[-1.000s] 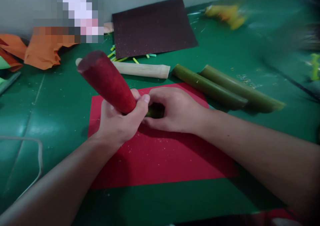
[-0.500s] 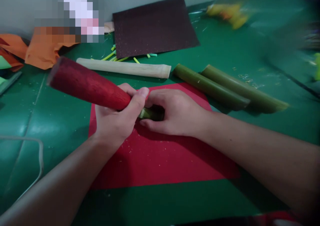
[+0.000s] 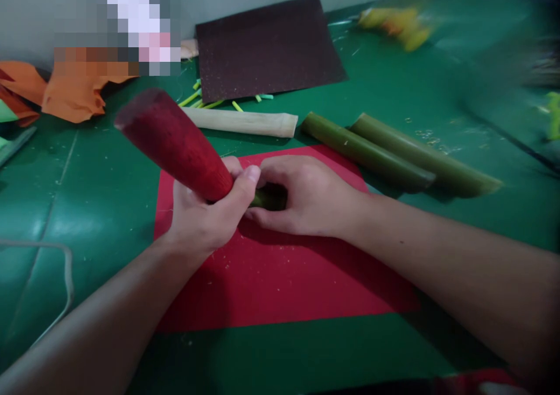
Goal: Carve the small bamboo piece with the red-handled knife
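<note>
A thick red cylinder [image 3: 175,144] with a dark end is held in my left hand [image 3: 205,214], its free end tilted up to the left. My left fingers wrap round its lower end, and the thumb points right. My right hand [image 3: 310,196] curls round a short green bamboo piece [image 3: 272,197] just right of the left thumb. The far side of that piece and the lower tip of the red cylinder are hidden by my hands. Both hands are over a red sheet [image 3: 280,284] that bears small pale shavings.
A pale bamboo strip [image 3: 245,122] and two green bamboo pieces [image 3: 371,153] lie behind the red sheet. Farther back are a dark sheet [image 3: 266,51], thin yellow-green sticks [image 3: 189,99] and a yellow object [image 3: 394,24]. Orange cloth-like material [image 3: 74,94] lies at the left.
The red cylinder's upper end has swung right and stands more upright, and my left hand has turned slightly with it. My right hand has hardly moved.
</note>
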Demonstrator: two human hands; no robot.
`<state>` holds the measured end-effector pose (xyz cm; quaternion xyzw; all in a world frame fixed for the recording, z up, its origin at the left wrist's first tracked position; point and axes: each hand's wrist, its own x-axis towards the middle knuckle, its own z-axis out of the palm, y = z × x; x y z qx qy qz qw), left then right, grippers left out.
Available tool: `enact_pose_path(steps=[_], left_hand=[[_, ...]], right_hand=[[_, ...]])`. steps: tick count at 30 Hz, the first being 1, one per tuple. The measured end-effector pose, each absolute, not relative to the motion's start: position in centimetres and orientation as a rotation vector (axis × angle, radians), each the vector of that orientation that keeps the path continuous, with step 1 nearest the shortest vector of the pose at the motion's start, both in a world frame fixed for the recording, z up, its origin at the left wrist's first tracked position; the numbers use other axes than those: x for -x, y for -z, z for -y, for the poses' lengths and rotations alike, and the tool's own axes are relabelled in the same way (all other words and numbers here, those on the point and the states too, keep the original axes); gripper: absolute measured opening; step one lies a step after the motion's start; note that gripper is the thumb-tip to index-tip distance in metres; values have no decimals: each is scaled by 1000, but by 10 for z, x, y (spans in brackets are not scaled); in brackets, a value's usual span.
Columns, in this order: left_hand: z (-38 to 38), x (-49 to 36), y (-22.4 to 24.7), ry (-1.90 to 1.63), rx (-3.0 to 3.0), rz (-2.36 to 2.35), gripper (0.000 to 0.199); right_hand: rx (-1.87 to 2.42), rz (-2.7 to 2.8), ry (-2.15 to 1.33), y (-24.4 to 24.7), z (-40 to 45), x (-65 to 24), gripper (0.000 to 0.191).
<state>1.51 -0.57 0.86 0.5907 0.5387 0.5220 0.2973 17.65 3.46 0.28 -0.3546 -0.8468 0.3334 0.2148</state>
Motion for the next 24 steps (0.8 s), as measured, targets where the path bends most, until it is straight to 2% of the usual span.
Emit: enact_pose_path(steps=[8,14,24], left_hand=[[6,-12,-4,-1378,-1620,-1470,32],[10,-17,-1,-1484,-1554,-1515,23],[2,-14,-7,-1534,-1451,-1443,30]], right_hand=[[971,2357,-914,-3,-34,-177,15],[956,2399,-831,-4,-36,-178,13],[1001,2407,-865,-5,-33,-175,15]])
